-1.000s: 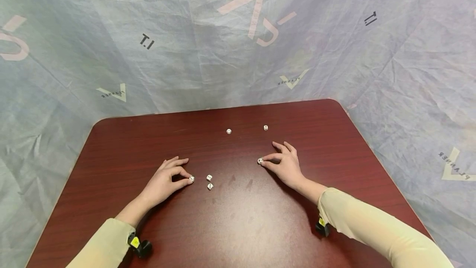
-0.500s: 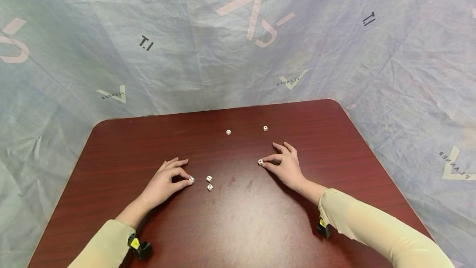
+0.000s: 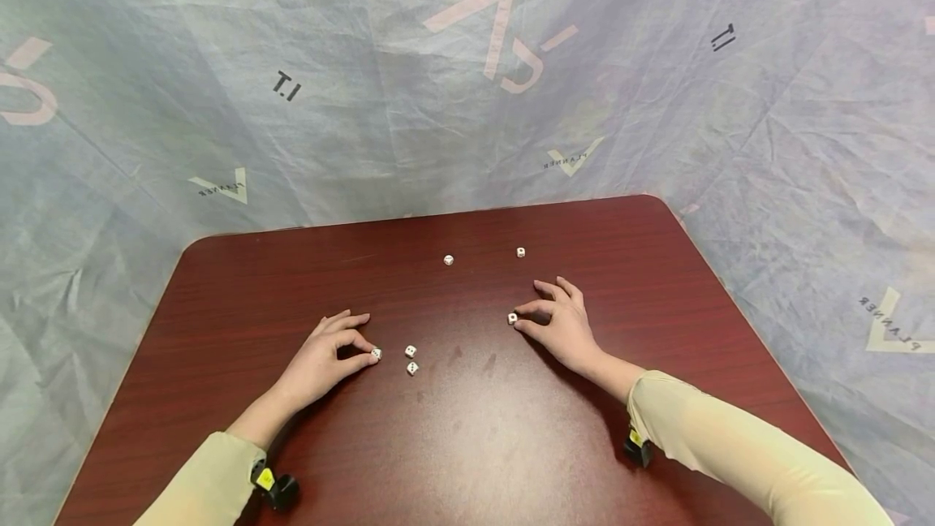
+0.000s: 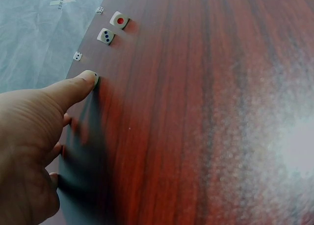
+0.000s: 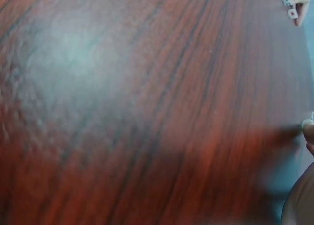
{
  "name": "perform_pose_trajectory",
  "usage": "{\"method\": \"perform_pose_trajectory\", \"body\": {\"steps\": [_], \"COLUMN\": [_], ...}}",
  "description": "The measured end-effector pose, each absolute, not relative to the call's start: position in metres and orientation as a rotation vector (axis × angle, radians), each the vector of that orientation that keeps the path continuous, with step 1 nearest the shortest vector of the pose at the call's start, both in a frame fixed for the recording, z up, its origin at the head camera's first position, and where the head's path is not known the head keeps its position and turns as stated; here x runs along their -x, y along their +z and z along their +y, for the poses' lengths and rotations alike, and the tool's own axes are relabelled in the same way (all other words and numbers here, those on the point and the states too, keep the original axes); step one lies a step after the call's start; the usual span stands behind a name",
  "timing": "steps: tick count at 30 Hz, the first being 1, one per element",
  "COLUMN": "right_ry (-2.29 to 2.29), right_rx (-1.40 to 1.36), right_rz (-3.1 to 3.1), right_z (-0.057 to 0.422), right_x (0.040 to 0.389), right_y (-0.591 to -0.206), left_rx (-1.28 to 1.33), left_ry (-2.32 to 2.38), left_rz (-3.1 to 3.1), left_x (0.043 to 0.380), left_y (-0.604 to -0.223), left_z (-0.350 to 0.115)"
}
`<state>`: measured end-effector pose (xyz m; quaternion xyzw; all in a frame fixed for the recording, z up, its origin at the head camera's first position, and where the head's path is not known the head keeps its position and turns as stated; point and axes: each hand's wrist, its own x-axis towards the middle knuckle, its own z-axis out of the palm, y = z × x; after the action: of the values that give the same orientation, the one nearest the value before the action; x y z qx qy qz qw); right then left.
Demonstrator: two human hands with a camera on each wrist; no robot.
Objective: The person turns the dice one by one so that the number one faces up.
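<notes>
In the head view my left hand (image 3: 317,360) is low over the table at left, pinching a white die (image 3: 376,354) between thumb and index finger. The left wrist view shows the thumb covering most of that die (image 4: 96,79). Two more dice, one (image 3: 411,351) just behind the other (image 3: 412,368), lie close to the right of it. Farther right, my right hand (image 3: 566,329) has thumb and index fingertips at the right side of another die (image 3: 512,318), pinching it at the tabletop. Its remaining fingers are spread. Little of this hand shows in the right wrist view.
Two further dice lie toward the back of the dark red wooden table (image 3: 467,437), one near the middle (image 3: 449,260) and one more to the right (image 3: 521,252). A grey printed cloth (image 3: 365,104) hangs behind and beside the table.
The die at my right fingertips has turned slightly, its top face now flatter to view. My left hand and the other dice stay in place; the head view shifts only slightly.
</notes>
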<state>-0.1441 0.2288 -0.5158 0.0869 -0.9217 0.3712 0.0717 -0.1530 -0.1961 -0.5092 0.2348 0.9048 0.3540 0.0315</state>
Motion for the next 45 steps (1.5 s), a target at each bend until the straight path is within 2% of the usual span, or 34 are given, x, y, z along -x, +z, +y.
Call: {"method": "perform_pose_trajectory", "body": {"steps": [19,45], "right_ry": [0.895,0.915], "right_rx": [-0.439,-0.397], "right_rz": [-2.786,-2.799], "right_z": [0.2355,0.23], "right_x": [0.1494,0.1511], "right_y": [-0.5071,-0.5068], "left_rx": [-0.726,-0.729], "left_ry": [1.089,1.087], "left_rz": [2.79,2.794], "left_x": [0.1527,0.153], "left_y": [-0.5088,-0.5087], "left_z": [-0.1957,-0.1955]}}
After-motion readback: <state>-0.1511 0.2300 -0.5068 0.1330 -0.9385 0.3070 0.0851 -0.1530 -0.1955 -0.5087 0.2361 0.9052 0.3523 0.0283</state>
